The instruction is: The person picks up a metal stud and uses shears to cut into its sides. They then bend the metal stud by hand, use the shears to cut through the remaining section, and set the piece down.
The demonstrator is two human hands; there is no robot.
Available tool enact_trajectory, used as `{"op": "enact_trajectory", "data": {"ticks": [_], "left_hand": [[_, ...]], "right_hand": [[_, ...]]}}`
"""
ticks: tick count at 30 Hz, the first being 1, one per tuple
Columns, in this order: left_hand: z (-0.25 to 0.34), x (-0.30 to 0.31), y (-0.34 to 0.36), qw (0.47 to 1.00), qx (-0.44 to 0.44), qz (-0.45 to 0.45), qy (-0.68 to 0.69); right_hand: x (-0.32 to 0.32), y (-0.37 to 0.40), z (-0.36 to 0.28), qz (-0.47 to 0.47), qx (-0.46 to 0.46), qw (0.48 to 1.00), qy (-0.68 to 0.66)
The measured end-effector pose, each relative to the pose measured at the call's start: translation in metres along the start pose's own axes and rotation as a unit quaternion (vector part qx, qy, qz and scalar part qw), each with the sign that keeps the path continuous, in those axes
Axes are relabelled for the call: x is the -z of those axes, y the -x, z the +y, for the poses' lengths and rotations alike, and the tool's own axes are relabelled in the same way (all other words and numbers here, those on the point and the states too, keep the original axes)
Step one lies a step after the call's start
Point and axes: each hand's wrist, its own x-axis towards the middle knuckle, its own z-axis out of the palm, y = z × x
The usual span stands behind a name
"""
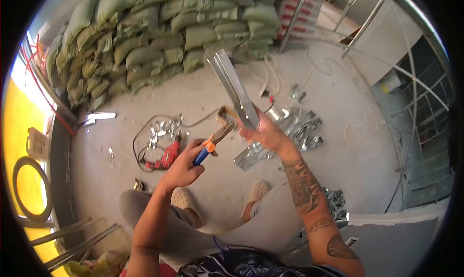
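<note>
My left hand point(186, 163) is closed around the handles of pliers point(212, 142) with orange and blue grips. Their jaws point up and right, close to the fingers of my right hand point(265, 132). That hand grips the lower end of a shiny metal channel point(229, 79), which slants up and left above the floor. Whether the jaws touch the channel cannot be made out. Below the pliers, a red power drill point(169, 155) lies on the floor with its black cord looped around. A small open cardboard box point(226, 114) sits just beyond the jaws.
Cut metal pieces point(302, 132) are heaped right of my right hand, with more shiny scraps point(164, 128) beside the drill. Stacked green sandbag-like sacks point(198, 37) line the back. Metal poles point(365, 25) stand at the right, and a black ring point(31, 189) is at the left.
</note>
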Motion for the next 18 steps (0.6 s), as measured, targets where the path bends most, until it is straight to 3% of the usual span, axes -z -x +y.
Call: {"op": "enact_trajectory", "data": {"ticks": [5,9,18], "left_hand": [[0.006,-0.008,-0.006,0.998,-0.052,0.002,-0.021],[0.011,-0.012,-0.012,0.999,0.004,0.027,0.019],[-0.003,-0.015,-0.015,1.0,0.002,-0.004,0.008]], "right_hand": [[0.001,-0.004,0.002,-0.007,0.002,0.996,0.087],[0.005,-0.003,0.008,-0.021,-0.021,0.997,0.076],[-0.005,-0.002,0.01,-0.042,-0.065,0.997,-0.003]]}}
